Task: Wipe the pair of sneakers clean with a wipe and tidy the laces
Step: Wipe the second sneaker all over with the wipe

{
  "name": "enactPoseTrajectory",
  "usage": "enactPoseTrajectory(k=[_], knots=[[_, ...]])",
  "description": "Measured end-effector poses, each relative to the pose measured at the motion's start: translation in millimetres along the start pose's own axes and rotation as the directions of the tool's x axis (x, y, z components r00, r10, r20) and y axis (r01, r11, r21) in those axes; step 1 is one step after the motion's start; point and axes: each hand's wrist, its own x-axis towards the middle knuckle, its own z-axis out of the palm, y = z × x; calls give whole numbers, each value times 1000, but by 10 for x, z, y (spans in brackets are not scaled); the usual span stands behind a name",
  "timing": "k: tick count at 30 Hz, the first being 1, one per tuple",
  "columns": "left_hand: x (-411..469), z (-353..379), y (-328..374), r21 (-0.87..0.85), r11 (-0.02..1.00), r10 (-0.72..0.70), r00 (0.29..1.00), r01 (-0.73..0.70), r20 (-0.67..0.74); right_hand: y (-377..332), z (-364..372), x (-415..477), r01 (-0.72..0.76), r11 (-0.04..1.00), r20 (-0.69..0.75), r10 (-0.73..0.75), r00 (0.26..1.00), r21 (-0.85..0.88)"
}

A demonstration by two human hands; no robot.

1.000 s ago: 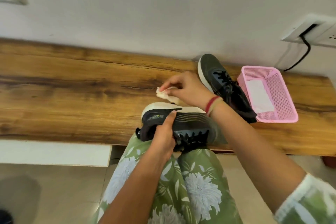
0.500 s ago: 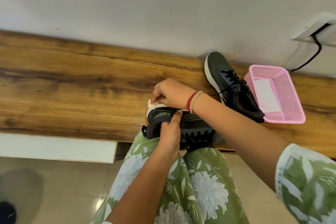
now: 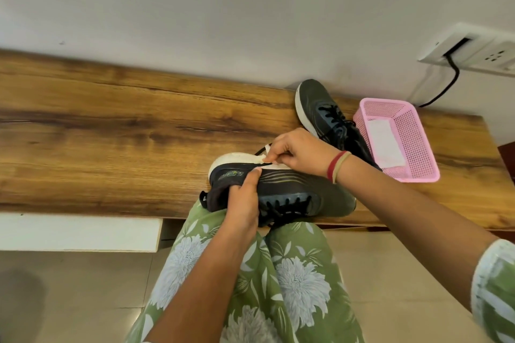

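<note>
**Q:** Where was the first sneaker [image 3: 289, 189] located?

**A:** It lay on its side across the person's lap [image 3: 250, 273], at the near edge of the worktop [image 3: 111, 133]. The heel pointed left and the toe right. The white sole faced the far side and the black laces [image 3: 287, 207] faced the near side.

**Q:** State of the left hand [image 3: 245, 203]?

**A:** Its fingers were curled round the heel section, with the thumb laid flat on the dark upper.

**Q:** State of the right hand [image 3: 301, 152]?

**A:** Its fingers were narrow, pinching the wipe [image 3: 266, 154]. The wipe touched the white sole edge near the heel. Red and tan bands [image 3: 337, 166] circled that wrist.

**Q:** Position of the second sneaker [image 3: 317, 103]?

**A:** It stood upright on the worktop, on the far right, with its toe towards the wall. Its laces were loose. The right wrist hid the heel.

**Q:** Other items?

**A:** A pink mesh basket [image 3: 415, 133] sat just right of the second sneaker and held a flat white sheet [image 3: 386, 142]. A wall socket [image 3: 473, 50] was mounted far right, with a black cable [image 3: 448, 83] running down behind the worktop.
</note>
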Motion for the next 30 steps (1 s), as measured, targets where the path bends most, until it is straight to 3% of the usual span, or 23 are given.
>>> enactPoseTrajectory(k=[9,14,18,23,30], knots=[[-1,-1,-1,-23,999,-25,1000,25,1,59,-119,-377,-60,997,19,61,998,-50],[-1,-1,15,-42,999,-27,1000,27,-2,29,-403,-495,-183,973,256,214,943,-139],[24,-29,22,-34,999,-29,1000,29,6,-137,-356,-97,-147,985,-59,152,987,86],[49,-9,0,-2,1000,-28,1000,28,-2,-223,36,418,-129,986,68,122,990,104],[74,-8,-2,-54,998,-11,1000,11,-10,137,-103,-35,-136,988,65,131,989,73]])
